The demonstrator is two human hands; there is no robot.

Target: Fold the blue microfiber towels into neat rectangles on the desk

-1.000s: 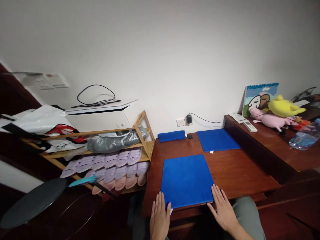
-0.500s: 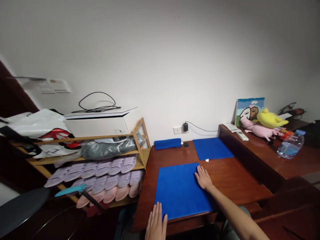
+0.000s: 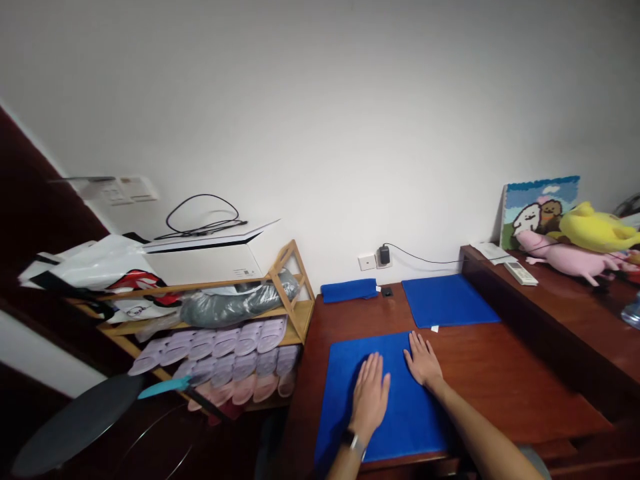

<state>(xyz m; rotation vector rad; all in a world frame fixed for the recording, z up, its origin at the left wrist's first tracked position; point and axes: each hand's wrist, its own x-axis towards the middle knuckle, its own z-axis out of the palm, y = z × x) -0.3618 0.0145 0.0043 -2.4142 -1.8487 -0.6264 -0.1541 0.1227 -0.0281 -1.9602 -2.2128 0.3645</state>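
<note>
A flat blue towel (image 3: 345, 393) lies spread on the dark wooden table (image 3: 490, 380) in front of me. My left hand (image 3: 371, 395) rests flat on its middle, fingers stretched out, with a watch at the wrist. My right hand (image 3: 423, 361) lies flat on the towel's far right corner, fingers spread. Beyond them a second flat blue towel (image 3: 447, 300) lies near the wall, and a rolled blue towel (image 3: 349, 290) sits to its left.
A wooden shoe rack (image 3: 293, 293) with several slippers stands left of the table, with a white box (image 3: 200, 257) and cable on top. A raised ledge (image 3: 555, 300) on the right holds plush toys (image 3: 580, 240), a picture and a remote. A charger (image 3: 384, 255) is plugged into the wall.
My left hand slid from the towel's near left edge up onto its middle. My right hand went from the near right corner to the far right corner. The view shifted.
</note>
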